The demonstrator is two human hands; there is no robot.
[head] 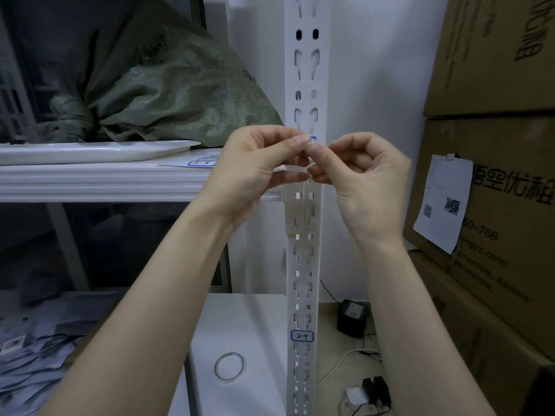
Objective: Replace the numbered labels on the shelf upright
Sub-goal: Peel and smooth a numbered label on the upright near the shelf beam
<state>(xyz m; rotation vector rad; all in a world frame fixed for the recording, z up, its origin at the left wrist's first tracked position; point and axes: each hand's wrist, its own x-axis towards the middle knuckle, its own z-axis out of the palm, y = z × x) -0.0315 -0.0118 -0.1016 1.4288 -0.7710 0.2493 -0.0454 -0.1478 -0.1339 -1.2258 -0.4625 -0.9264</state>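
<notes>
A white slotted shelf upright (305, 259) runs top to bottom through the middle. Low on it sticks a blue-bordered label reading 2-4 (302, 335). In front of the upright, at shelf height, my left hand (255, 169) and my right hand (360, 178) meet fingertip to fingertip. Both pinch a small white label with a blue edge (312, 140); most of it is hidden by my fingers. A sheet with another blue-bordered label (201, 163) lies on the shelf board just left of my left hand.
A green woven sack (180, 94) and a white tray (99, 150) sit on the shelf (105, 181). Cardboard boxes (495, 145) are stacked at the right. Below stand a white box with a tape roll (229, 366), a black adapter (353, 321) and cables.
</notes>
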